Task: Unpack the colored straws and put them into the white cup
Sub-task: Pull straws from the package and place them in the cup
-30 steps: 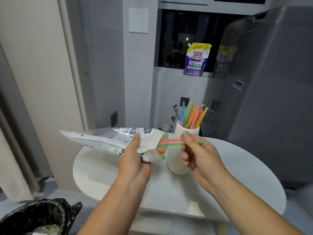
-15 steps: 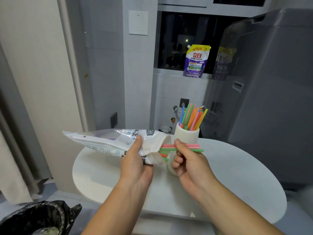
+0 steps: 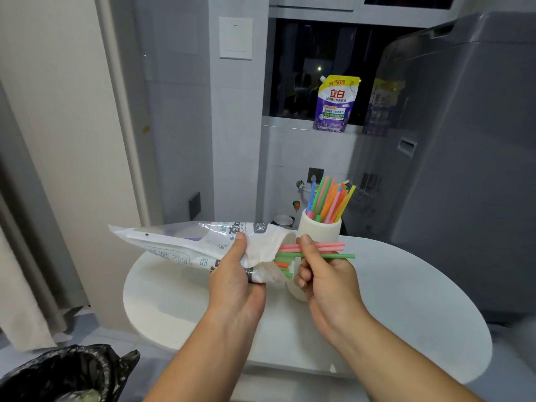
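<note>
My left hand (image 3: 236, 281) grips the white plastic straw bag (image 3: 185, 242) near its open end and holds it level above the table. Out of that opening stick pink and green straws (image 3: 330, 248), which my right hand (image 3: 324, 274) pinches between thumb and fingers. More orange and green straw ends (image 3: 282, 266) show inside the bag's mouth. Directly behind the right hand stands the white cup (image 3: 320, 230), upright on the round white table (image 3: 406, 300), with several colored straws (image 3: 329, 200) leaning in it.
A grey washing machine (image 3: 464, 169) stands close at the right behind the table. A purple detergent pouch (image 3: 335, 104) sits on the window sill. A bin lined with a black bag (image 3: 66, 372) is at the lower left on the floor.
My right hand has slid left along the straws toward the bag's mouth, so more straw length now sticks out to its right. The bag is a little lower in the picture.
</note>
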The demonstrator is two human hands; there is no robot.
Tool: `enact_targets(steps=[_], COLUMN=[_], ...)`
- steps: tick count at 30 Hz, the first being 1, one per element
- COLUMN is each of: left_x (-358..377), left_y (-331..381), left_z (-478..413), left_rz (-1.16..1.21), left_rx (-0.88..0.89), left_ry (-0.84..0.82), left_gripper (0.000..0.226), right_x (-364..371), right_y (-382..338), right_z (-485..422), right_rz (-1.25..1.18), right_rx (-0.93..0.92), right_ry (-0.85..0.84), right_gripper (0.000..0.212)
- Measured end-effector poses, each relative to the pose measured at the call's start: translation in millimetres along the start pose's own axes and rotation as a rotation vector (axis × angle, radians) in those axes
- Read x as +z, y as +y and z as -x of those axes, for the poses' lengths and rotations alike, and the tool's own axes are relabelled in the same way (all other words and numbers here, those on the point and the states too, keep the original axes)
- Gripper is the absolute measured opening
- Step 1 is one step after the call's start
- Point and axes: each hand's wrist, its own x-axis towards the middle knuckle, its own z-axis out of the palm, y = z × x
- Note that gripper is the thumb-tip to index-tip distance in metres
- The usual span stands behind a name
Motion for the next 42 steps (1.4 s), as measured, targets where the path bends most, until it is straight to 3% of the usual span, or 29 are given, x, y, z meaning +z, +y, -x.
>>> enact_targets(steps=[6,13,20,23,27,36,42], left_x=[-1.4,0.4,-5.0,-6.1,-6.8,-7.4,-6.8], left_y=[5.0,20.7,26.4,29.9,30.0,26.9,15.0], left_z=[-2.8,-5.1,-13.4,-17.1,-17.7,-15.9,-11.4], left_rz=[0.033,0.09,0.047,0.07,0.098,0.069,0.028], left_rx=[-0.033,-0.02,-0.039,-0.018,0.014,-0.021,-0.039], left_ry=[0.001,0.072,0.045,0.073,0.081,0.092,0.104], left_gripper=[0.051,0.032,0.023,0.037,0.039,0.014,0.039], right_x=[-6.7,-27.1,-46.1,-51.8,-57.9,-68.2,-74.9], right_y=[-14.5,-60.7,-103.8,-115.2,-129.4,-158.9,-172.0], right_z=[-11.3,-34.0,-37.7,-39.2,-38.6,-33.1,-29.4], right_rz=[0.133,0.286,0.31,0.288,0.27,0.301,0.433], right_rx=[-0.125,-0.298,-0.321,-0.31,-0.32,-0.429,-0.563], right_ry=[0.04,-0.015,-0.1,-0.07,-0.025,0.066,0.126], right_gripper=[0.032,0.049,0.028,0.028,0.026,0.025,0.026])
